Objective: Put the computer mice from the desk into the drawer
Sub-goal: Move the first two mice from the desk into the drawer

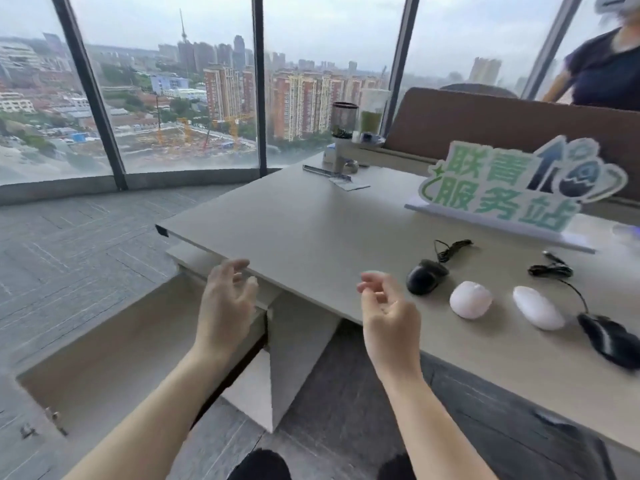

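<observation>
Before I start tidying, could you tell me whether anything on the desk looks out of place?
Nothing looks spilled or damaged. Four computer mice sit near the desk's front edge: a black wired mouse, two white mice, and another black wired mouse near the edge.

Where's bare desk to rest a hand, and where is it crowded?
Free: the wide stretch of desk from its left corner to the black wired mouse, ahead of both hands. Crowded: the right front, with that mouse, two white mice, another black mouse, cables, and the green sign behind.
</observation>
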Tool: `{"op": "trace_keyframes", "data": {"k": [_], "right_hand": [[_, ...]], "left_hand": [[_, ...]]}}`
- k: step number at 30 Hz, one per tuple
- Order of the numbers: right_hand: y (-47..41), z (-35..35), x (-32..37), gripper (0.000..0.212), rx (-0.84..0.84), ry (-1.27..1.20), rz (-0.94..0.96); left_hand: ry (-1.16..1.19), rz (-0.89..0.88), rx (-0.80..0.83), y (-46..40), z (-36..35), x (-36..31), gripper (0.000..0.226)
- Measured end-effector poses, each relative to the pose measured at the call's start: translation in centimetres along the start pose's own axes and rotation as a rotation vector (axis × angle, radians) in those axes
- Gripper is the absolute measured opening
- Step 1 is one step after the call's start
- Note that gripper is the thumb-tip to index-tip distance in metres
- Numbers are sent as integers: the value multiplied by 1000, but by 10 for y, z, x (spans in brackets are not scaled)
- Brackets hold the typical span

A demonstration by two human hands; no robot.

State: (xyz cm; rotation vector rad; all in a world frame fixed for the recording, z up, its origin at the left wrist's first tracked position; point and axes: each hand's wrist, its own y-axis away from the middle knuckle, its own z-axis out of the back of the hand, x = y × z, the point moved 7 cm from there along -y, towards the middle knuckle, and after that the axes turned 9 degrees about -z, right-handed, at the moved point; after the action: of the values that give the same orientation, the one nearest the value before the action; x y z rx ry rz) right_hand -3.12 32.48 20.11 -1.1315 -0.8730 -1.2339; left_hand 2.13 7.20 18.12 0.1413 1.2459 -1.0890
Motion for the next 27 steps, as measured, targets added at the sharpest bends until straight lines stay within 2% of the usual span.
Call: {"op": "trace_keyframes", "data": {"k": [3, 5, 8, 11, 15, 18, 21, 24, 27], "right_hand": [[-49, 76, -17, 28, -254, 253, 43], [-79, 107, -41, 38, -318, 485, -37], [-108, 129, -80, 57, -213, 730, -255], [-120, 132, -105, 63, -33, 776, -379], [-124, 131, -118, 58, 43, 841, -376], [-123, 134, -115, 52, -35, 881, -317], [-120, 137, -108, 47, -88, 882, -306], [-115, 134, -103, 45, -25, 958, -350], [-109, 124, -97, 44, 23, 1028, -328]], "left_hand": [[-7, -117, 275, -6, -100, -59, 33], [-59, -171, 450, -3, -161, -90, 41], [-163, -200, 624, 6, -235, -118, 55], [-298, -253, 703, 8, -287, -126, 58], [-453, -273, 717, 1, -321, -116, 57], [-474, -289, 630, -4, -324, -112, 54], [-373, -233, 543, -7, -311, -112, 46], [-194, -179, 436, -10, -279, -115, 44], [-57, -205, 292, -21, -227, -126, 45]]}}
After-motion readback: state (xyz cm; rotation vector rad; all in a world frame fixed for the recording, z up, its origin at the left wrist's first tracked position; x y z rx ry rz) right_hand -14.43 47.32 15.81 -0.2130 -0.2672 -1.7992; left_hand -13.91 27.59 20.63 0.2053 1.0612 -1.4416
